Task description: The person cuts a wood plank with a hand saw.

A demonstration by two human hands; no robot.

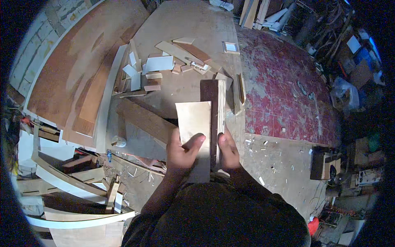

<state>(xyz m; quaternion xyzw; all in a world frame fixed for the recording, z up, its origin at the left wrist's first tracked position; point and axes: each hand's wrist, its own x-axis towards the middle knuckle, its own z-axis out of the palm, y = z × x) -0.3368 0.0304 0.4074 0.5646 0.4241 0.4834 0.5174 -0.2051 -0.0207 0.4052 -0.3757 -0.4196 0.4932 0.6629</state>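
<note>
In front of my body my left hand [185, 152] is closed on a pale, smooth wooden board [192, 117], its thumb lying across the face. A taller dark brown board [209, 88] with striped plywood edges stands upright directly behind and to the right of it, and my right hand [227, 150] grips this one along its right side. The two boards are held together, the pale one overlapping the dark one's lower left part.
Wood offcuts [159, 64] lie scattered on the work surface [173, 16]. Large sheets [74, 49] lie at left, curved strips [70, 183] at lower left. A worn red-topped board [284, 90] is at right, with cluttered materials [345, 94] beyond and debris on the floor [279, 177].
</note>
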